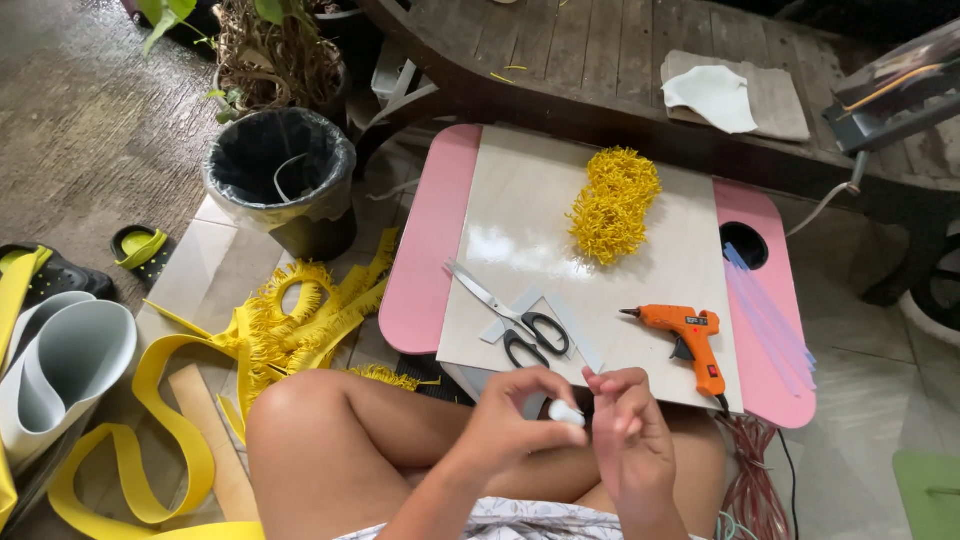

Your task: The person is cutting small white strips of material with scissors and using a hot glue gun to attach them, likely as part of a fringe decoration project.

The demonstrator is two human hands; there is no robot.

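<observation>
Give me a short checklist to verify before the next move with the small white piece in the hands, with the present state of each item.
1. White piece pinched in the left hand: ok.
2. Right hand beside the piece, ready to help: ok.
3. Glue gun lying on the lap table, nozzle pointing away from the hands: ok.
4. Glue gun hot: cannot tell.
5. Scissors open, blades pointing away from the hands: ok.
6. Yellow fringed ball apart from the glue gun: ok.
</observation>
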